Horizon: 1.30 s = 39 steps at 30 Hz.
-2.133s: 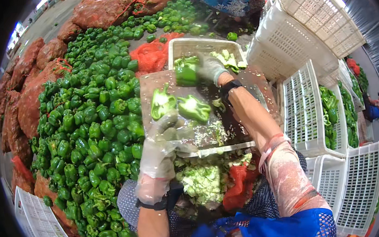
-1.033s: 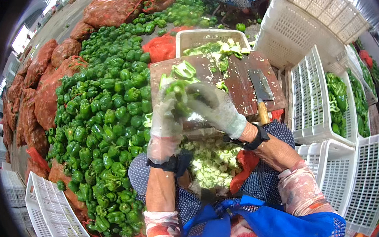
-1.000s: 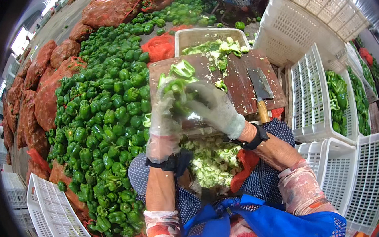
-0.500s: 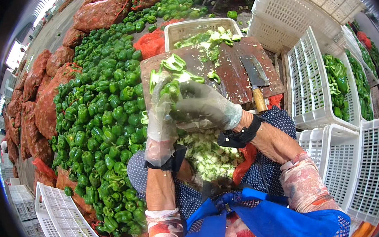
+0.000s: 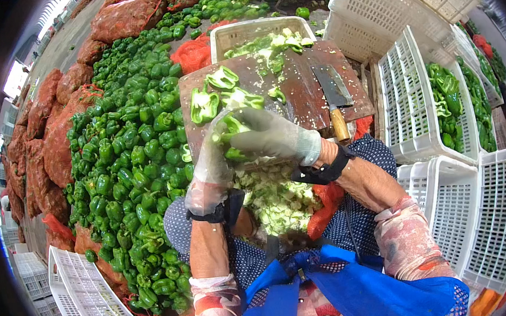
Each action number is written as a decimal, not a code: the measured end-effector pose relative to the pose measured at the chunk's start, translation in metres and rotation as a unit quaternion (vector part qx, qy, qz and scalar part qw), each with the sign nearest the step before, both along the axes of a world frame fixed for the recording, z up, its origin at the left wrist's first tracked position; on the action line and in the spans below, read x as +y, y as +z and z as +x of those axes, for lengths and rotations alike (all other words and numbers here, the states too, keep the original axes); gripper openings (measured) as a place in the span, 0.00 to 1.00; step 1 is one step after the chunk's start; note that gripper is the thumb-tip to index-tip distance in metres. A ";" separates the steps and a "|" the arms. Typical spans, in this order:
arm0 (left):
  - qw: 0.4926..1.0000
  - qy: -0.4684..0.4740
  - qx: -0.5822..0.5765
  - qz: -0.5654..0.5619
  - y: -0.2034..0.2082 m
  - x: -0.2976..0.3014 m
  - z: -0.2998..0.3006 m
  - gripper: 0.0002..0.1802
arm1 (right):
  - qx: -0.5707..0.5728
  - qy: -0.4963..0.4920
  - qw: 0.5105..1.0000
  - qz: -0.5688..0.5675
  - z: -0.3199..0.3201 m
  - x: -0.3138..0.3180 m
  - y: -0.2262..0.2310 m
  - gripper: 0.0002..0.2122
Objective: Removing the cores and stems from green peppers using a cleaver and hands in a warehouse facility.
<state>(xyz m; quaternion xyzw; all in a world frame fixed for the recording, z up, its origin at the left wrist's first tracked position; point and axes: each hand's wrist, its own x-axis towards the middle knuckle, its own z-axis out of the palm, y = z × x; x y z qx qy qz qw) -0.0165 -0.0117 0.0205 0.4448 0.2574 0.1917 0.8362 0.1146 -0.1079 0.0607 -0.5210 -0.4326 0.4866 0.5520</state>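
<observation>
A green bell pepper (image 5: pixel 234 127) is held between my two gloved hands over the near edge of the wooden cutting board (image 5: pixel 307 91). My left hand (image 5: pixel 210 152), in a clear plastic cover over its glove, is closed around the pepper's left side. My right hand (image 5: pixel 272 135), in a grey glove and smeared by motion, has its fingers curled over the pepper from the right. Cut pepper halves (image 5: pixel 204 105) lie on the board just beyond my hands. A cleaver (image 5: pixel 332 86) with a wooden handle rests at the board's right side.
Whole green peppers (image 5: pixel 140 161) form a large heap at left, with red mesh sacks (image 5: pixel 50 150) behind. Pepper scraps (image 5: pixel 283 206) are piled below the board. A white crate (image 5: pixel 217 45) stands beyond it; stacked crates (image 5: pixel 406 98) line the right, some holding peppers.
My hands have drawn slightly nearer to me with the pepper, which is turned differently and shows a pale cut face. The halves on the board are less covered by my hands.
</observation>
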 end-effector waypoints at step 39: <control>0.987 0.022 -0.147 -0.063 -0.004 0.009 0.002 0.36 | -0.227 -0.022 0.970 0.082 0.018 -0.007 -0.012 0.19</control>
